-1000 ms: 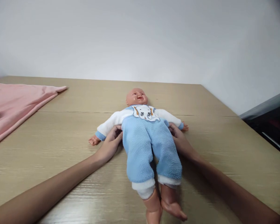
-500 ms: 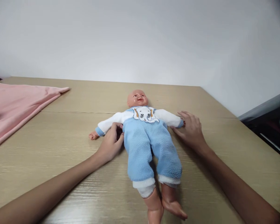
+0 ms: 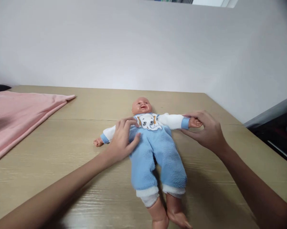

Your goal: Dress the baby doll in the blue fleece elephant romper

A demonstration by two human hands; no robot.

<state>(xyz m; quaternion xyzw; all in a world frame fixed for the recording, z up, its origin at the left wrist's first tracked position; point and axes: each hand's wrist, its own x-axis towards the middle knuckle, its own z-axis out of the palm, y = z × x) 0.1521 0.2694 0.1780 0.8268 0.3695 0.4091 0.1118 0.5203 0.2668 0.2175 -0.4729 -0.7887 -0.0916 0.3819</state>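
Note:
A baby doll (image 3: 155, 149) lies on its back on the wooden table (image 3: 62, 146), head away from me, dressed in a blue and white fleece suit with an elephant on the chest. My left hand (image 3: 124, 140) rests on the doll's chest and shoulder, fingers slightly curled and pressing the fabric. My right hand (image 3: 205, 130) pinches the doll's outstretched arm at the blue cuff and wrist (image 3: 191, 122), lifting it a little. The doll's bare feet point toward me at the frame's bottom edge.
A pink cloth (image 3: 16, 111) lies spread at the left rear of the table. A white wall stands behind the table's far edge. A dark piece of furniture (image 3: 277, 127) sits beyond the table's right edge.
My left hand moved from the doll's side up onto its chest. My right hand went from lying flat beside the doll's arm to gripping its wrist and raising it. The camera tilted up slightly.

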